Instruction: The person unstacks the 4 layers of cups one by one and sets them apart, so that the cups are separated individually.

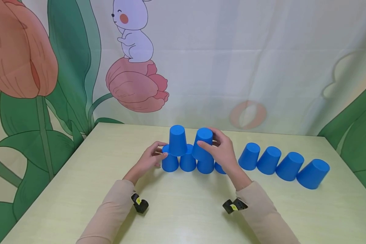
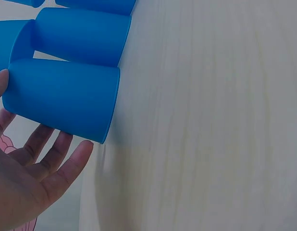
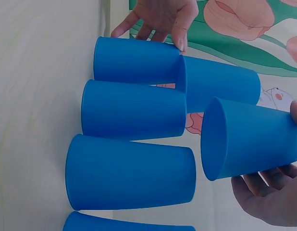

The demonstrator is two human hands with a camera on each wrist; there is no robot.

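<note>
Ten blue cups (image 1: 312,174) show on the surface (image 1: 183,210): four in the bottom row of the stack, two on the level above, and four more in a line off to the right. Two hands are in view.

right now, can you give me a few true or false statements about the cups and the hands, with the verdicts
1. All the cups on the table are blue. True.
2. The right hand holds a tilted blue cup above the bottom row. True.
3. The held cup already sits flat on the second tier. False: in the right wrist view it is tilted and apart from the cups below.
4. The left hand grips the upper-tier cup. False: its fingers lie fairly straight beside the leftmost bottom cup.
5. Four cups stand in a line to the right of the pyramid. True.
6. The cups stand mouth up. False: they are upside down.
</note>
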